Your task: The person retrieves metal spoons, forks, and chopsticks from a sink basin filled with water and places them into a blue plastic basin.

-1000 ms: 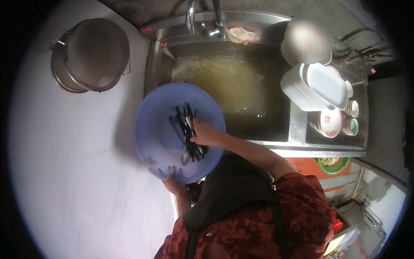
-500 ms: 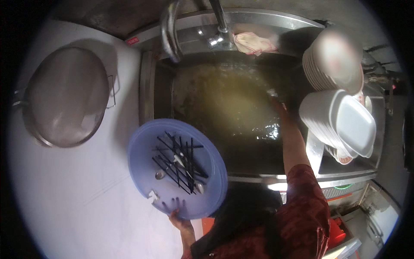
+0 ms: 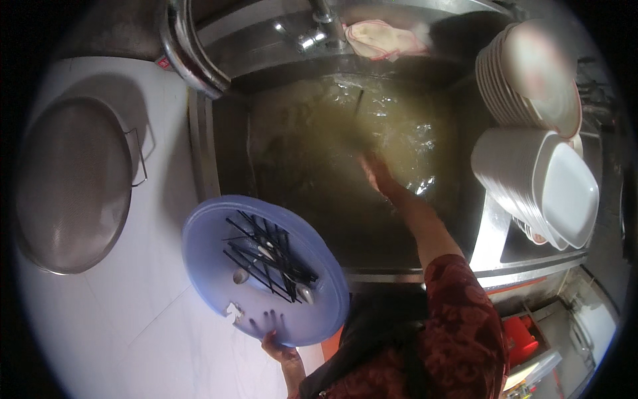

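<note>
My left hand (image 3: 282,350) grips a translucent blue plastic basin (image 3: 209,249) at its lower rim; the spread fingers behind it show through as shadows. Inside the tilted basin lie several black chopsticks (image 3: 271,257), with a few spoons (image 3: 240,275) among them. The rim has a broken notch near my hand. My right hand (image 3: 377,174) is partly under the cloudy water (image 3: 286,153) of a metal sink (image 3: 392,275). Its fingers are hidden, so whether it holds anything cannot be seen. Just beyond it, a thin dark stick (image 3: 359,100) shows at the water.
On the sink's right edge stand a stack of round plates (image 3: 495,80) and a stack of white rectangular dishes (image 3: 508,166). A large mesh strainer (image 3: 76,186) lies on the white counter (image 3: 159,286) at left. A faucet (image 3: 199,60) and a cloth (image 3: 385,40) are at the back.
My right hand has moved left through the water, and more of it shows. A thin dark stick has appeared beyond it. The basin stays in my left hand; the whole view has shifted.
</note>
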A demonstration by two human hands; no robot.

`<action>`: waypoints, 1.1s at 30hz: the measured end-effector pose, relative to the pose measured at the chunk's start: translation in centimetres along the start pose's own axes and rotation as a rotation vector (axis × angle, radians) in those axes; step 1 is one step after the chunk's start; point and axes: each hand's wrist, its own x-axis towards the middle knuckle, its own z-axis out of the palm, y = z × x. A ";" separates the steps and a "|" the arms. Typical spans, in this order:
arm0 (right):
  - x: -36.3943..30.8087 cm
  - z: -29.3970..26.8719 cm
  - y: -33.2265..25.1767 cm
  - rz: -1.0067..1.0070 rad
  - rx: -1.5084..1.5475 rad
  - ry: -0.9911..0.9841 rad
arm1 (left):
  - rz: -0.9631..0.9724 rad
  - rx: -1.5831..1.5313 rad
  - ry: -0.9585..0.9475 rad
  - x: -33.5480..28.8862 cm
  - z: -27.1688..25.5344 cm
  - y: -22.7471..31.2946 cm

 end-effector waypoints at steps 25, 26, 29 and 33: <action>-11.4 1.3 -0.3 -0.260 1.511 -0.346 | -0.263 -0.209 0.175 0.7 -0.7 -0.4; -11.1 1.3 -1.1 -0.277 1.570 -0.347 | -0.218 -0.049 0.166 0.4 -1.2 -0.7; -10.3 2.0 -3.9 -0.306 1.835 -0.282 | -0.064 0.531 0.053 0.4 -1.5 -0.2; -9.7 5.7 -7.2 -0.354 2.935 -0.081 | -0.354 -0.035 0.227 1.7 1.2 1.3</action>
